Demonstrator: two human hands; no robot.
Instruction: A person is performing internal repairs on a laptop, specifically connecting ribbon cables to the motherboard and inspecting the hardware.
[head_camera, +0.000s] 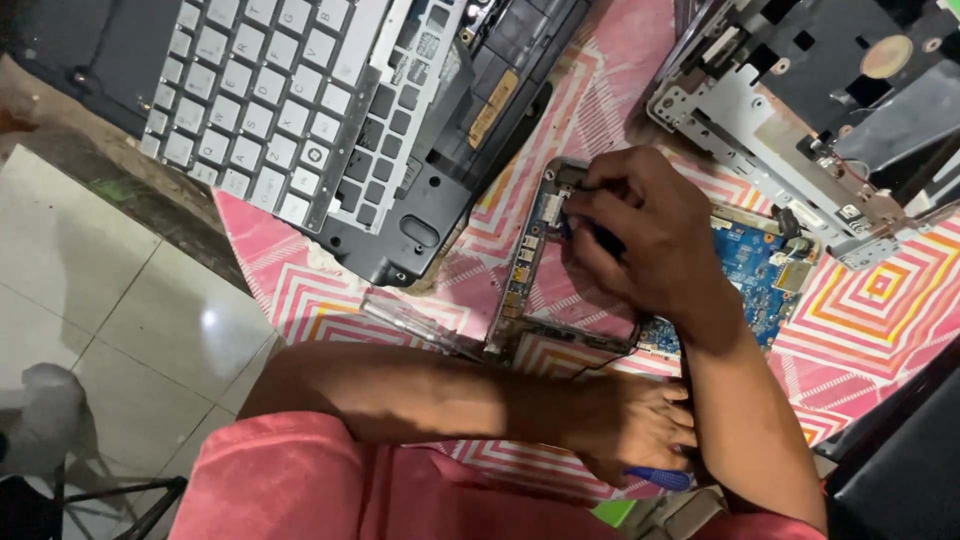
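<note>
While the right hand (640, 235) pinches a small part at the corner of the blue circuit board (745, 265) on the pink patterned tabletop (880, 300), a slip could tear the thin black wire beside it. The left hand (635, 425), lower down, grips a blue-handled tool (662, 479); its tip is hidden and could scrape the board.

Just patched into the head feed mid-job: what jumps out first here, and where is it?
The right hand sits at centre, fingers pinched on the grey frame of a blue circuit board lying on a pink zigzag cloth. The left hand rests low, its forearm crossing the view, with a blue-handled tool under it. A dismantled laptop keyboard fills the upper left, and a stripped chassis the upper right.
</note>
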